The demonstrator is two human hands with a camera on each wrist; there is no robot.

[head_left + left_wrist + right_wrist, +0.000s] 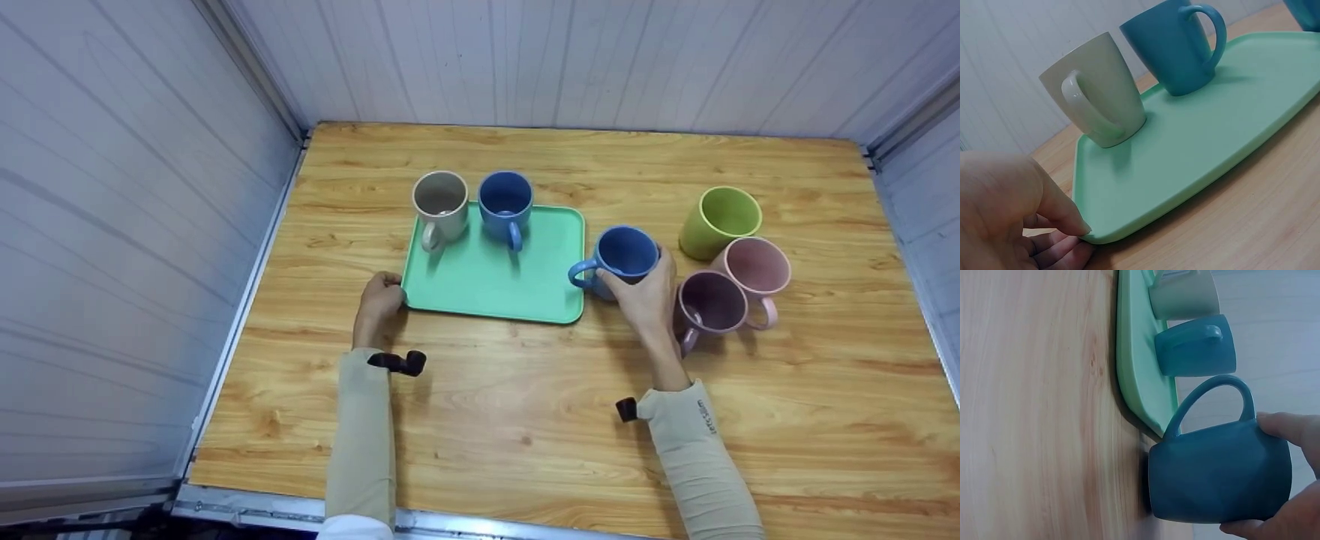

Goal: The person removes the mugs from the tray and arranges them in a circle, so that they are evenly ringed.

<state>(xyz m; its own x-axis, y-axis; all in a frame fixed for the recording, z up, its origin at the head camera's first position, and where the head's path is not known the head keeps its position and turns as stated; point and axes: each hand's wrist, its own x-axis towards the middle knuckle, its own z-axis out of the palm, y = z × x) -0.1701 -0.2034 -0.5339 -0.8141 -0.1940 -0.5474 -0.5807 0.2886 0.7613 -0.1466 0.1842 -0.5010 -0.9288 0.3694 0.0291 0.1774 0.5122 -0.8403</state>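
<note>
At the near left corner of a green tray [495,289], my left hand [381,298] pinches the rim, the thumb [1067,214] on the edge. My right hand [646,296] grips a blue mug [1219,475] by its body, just right of the tray. That mug is upright, its handle [579,274] pointing left toward the tray's edge; whether its base touches the table I cannot tell. On the tray's far side stand a beige mug [1100,84] and a second blue mug [506,196], side by side at the left and middle, handles toward me.
Right of my right hand stand a yellow-green cup [720,221], a pink mug [757,266] and a purple mug [711,304], close together. The purple one is right beside my wrist. White panel walls [525,60] border the wooden table [495,427] at the back and sides.
</note>
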